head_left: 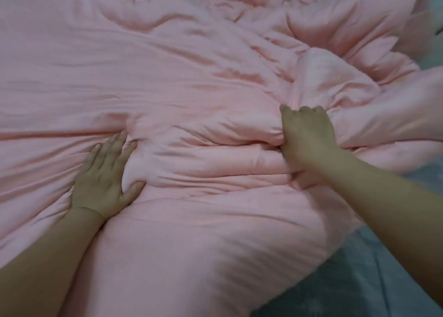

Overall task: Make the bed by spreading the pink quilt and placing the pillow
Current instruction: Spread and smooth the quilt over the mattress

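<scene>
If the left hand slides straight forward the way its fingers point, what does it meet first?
Probably the raised fold of the pink quilt just beyond the left hand fingertips; past it the quilt lies flatter. Depth is unclear.

No readable text, label, brand, number or sign anywhere in view. The pink quilt [191,77] shows plain fabric, no tag or print legible on it. The grey-blue bed sheet [359,280] at about 5 o'clock carries a faint pattern, too blurred to tell whether any of it is lettering.
</scene>
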A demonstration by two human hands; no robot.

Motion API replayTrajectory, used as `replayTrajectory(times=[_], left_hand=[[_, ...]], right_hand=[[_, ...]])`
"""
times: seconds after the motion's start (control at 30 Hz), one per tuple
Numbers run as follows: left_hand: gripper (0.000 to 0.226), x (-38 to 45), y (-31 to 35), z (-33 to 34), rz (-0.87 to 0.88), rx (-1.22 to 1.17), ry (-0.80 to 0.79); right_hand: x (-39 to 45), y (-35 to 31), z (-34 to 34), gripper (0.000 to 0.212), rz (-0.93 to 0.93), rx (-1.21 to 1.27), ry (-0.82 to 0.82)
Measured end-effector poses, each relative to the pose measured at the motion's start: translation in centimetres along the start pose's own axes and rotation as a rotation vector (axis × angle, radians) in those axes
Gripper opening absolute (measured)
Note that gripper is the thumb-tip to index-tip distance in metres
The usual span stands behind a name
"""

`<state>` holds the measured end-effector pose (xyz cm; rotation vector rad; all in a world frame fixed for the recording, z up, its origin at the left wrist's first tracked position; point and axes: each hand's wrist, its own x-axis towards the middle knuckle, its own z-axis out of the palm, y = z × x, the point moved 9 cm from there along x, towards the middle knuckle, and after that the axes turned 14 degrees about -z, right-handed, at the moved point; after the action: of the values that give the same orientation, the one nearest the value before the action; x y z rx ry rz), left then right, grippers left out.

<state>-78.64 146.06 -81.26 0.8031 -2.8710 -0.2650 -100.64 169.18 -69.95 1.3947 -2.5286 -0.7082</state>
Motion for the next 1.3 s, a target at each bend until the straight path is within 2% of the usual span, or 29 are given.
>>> replayTrajectory(times=[0.23, 0.3, 0.37, 0.47, 0.5, 0.53, 0.63, 0.67, 0.77, 0.83, 0.9, 0.97, 1.03, 1.1, 1.17, 1.2, 1.27, 1.3], left_hand=[[0.071, -7.1, 2.3, -3.0, -0.116, -0.139, -0.199], [0.064, -9.1, 3.4, -4.9, -0.183, -0.242, -0.226], [0.067, -11.3, 4.9, -6.1, -0.176, -0.286, -0.261], [0.095, -13.1, 6.3, -9.2, -0.196, -0.318, -0.173], [0.1, -13.4, 6.9, -9.9, -0.216, -0.331, -0.198], [0.095, -14.0, 8.0, -10.5, -0.163, -0.318, -0.214], [0.054, -16.8, 13.8, -14.1, 0.15, -0.198, -0.217], [0.049, -17.8, 16.0, -15.3, 0.239, -0.163, -0.224], [0.054, -21.0, 22.6, -18.1, 0.452, -0.126, -0.233], [0.069, -22.5, 26.2, -19.6, 0.466, -0.154, -0.291], [0.072, -24.7, 30.4, -20.6, 0.5, -0.155, -0.337], [0.064, -28.0, 34.9, -20.6, 0.564, -0.155, -0.402], [0.043, -32.9, 39.1, -19.2, 0.632, -0.253, -0.615], [0.021, -39.2, 41.3, -16.0, 0.583, -0.384, -1.033], [0.024, -45.6, 41.4, -12.5, 0.359, -0.481, -1.501], [0.025, -47.6, 40.9, -10.8, 0.246, -0.518, -1.619], [0.023, -47.7, 40.0, -8.4, 0.09, -0.613, -1.56], [0.018, -46.4, 39.3, -7.5, 0.036, -0.664, -1.436]], right_hand=[[-13.4, -1.4, -8.0, 0.008, -0.246, 0.034, 0.382], [-16.9, -1.8, -8.9, 0.016, -0.334, 0.025, 0.438], [-20.1, -1.8, -9.1, 0.022, -0.406, -0.006, 0.436], [-24.4, -0.1, -8.9, 0.03, -0.391, -0.031, 0.387], [-25.7, 0.7, -8.6, 0.031, -0.37, -0.035, 0.37], [-27.0, 1.5, -8.4, 0.031, -0.34, -0.035, 0.336], [-31.9, 4.0, -8.0, 0.028, -0.245, 0.002, 0.232], [-33.7, 4.9, -7.8, 0.027, -0.202, 0.01, 0.175], [-40.0, 7.9, -7.1, 0.03, -0.061, -0.026, 0.092], [-44.3, 10.0, -6.2, 0.031, 0.04, -0.02, 0.033], [-49.5, 12.0, -5.4, 0.026, 0.17, 0.004, -0.047], [-55.4, 13.1, -5.0, 0.009, 0.304, 0.027, -0.105], [-61.8, 13.8, -3.2, 0.017, 0.48, 0.054, -0.293], [-68.1, 13.6, -0.7, 0.026, 0.736, 0.152, -0.516], [-73.2, 11.7, 3.2, 0.036, 0.894, 0.398, -0.745], [-75.1, 10.0, 5.0, 0.043, 0.941, 0.522, -0.9], [-77.0, 7.9, 8.0, 0.054, 0.964, 0.609, -1.061], [-76.6, 7.4, 8.5, 0.055, 0.958, 0.603, -1.04]])
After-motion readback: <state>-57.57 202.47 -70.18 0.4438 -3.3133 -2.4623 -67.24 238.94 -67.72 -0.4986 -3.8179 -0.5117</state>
